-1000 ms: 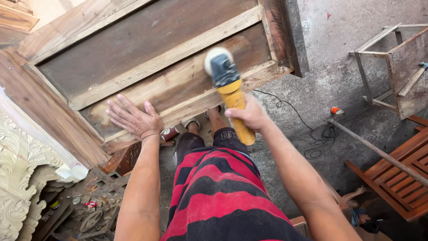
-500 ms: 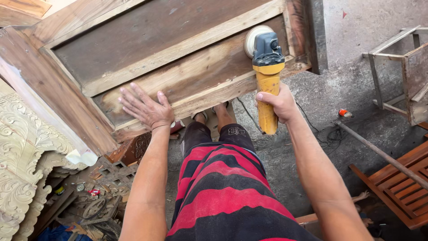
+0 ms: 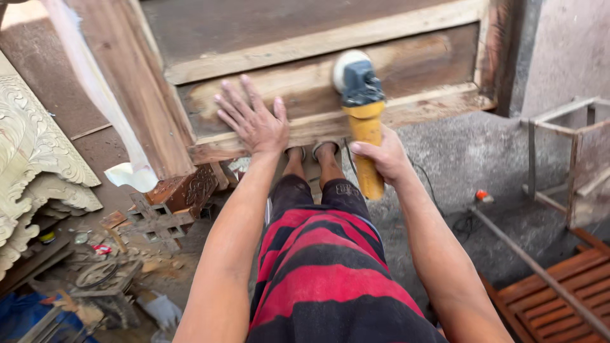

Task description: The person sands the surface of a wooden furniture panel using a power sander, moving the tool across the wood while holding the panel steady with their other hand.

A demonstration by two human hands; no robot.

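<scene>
Right hand (image 3: 380, 154): fingers wrapped around the yellow handle of the sander (image 3: 362, 108), its round pad pressed against the lower rail of the wooden door (image 3: 406, 70). Left hand (image 3: 254, 121): fingers spread wide, flat on the same rail, holding nothing. Carved panel (image 3: 32, 152) lies at left.

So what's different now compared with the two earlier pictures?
The yellow sander in the right hand has slid along the wooden frame: first away from the left hand, then back towards it. The pad now sits closer to that hand than before. Nothing was picked up or let go. The left hand stays pressed flat on the frame, and the right keeps its grip on the handle.
</scene>
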